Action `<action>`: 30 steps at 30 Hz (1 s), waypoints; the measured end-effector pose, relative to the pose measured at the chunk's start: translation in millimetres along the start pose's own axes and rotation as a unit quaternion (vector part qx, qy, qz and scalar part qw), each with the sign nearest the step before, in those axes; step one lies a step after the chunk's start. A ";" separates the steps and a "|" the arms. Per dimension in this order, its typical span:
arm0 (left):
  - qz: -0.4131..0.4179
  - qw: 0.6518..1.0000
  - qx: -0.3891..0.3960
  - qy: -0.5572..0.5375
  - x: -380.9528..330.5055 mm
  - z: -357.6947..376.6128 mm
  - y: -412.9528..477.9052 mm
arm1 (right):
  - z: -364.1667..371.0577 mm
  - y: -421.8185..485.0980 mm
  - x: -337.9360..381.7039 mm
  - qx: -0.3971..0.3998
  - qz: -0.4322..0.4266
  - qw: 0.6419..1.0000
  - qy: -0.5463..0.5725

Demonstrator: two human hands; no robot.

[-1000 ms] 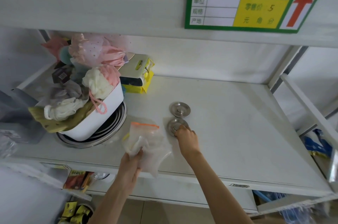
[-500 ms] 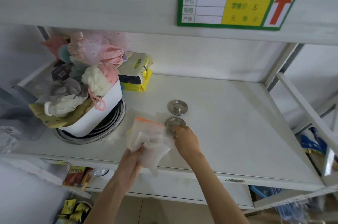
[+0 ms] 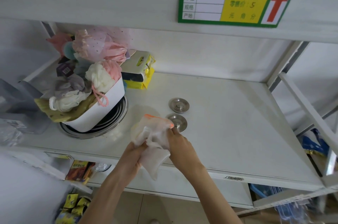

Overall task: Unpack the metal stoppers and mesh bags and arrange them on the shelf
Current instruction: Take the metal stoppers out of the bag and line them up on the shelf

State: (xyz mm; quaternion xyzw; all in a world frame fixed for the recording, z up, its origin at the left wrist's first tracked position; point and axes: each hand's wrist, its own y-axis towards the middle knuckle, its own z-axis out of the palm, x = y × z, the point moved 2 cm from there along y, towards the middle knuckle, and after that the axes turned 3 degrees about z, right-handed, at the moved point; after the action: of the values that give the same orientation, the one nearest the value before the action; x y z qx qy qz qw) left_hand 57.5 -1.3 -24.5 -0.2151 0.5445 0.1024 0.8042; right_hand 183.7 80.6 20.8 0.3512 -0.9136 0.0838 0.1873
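Right hand (image 3: 180, 144) left near stopper (image 3: 177, 122), joined left hand (image 3: 135, 152); both hands grip mesh bag (image 3: 153, 137) over shelf (image 3: 237, 132) front edge. Right of stoppers, shelf bare.

Two hands are holding a see-through bag over the white shelf (image 3: 228, 132).

The left hand (image 3: 134, 156) and right hand (image 3: 180, 147) are gripping the plastic bag (image 3: 152, 132); two metal stoppers (image 3: 178, 105) are lying at 1 o'clock.
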 end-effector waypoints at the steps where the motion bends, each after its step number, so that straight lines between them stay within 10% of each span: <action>1: -0.006 1.000 -0.006 -0.004 -1.7 0.1 -0.4 | -1.8 -0.7 2.6 -0.014 -0.010 1.000 -0.008; 14: -0.050 0.998 -0.031 -0.017 -4.7 -3.3 5.3 | 8.8 3.8 7.5 -0.074 -0.120 0.988 -0.056; 30: -0.034 0.997 -0.059 0.045 -5.0 -34.8 7.3 | 50.3 9.5 -33.2 -0.014 0.092 0.990 -0.102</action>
State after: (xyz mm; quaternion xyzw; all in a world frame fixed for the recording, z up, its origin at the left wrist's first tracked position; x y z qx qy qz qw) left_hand 23.7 -10.4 -32.6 -0.2850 0.5653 0.0978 0.7679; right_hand 185.7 93.5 -38.8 0.2696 -0.9574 0.0520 0.0897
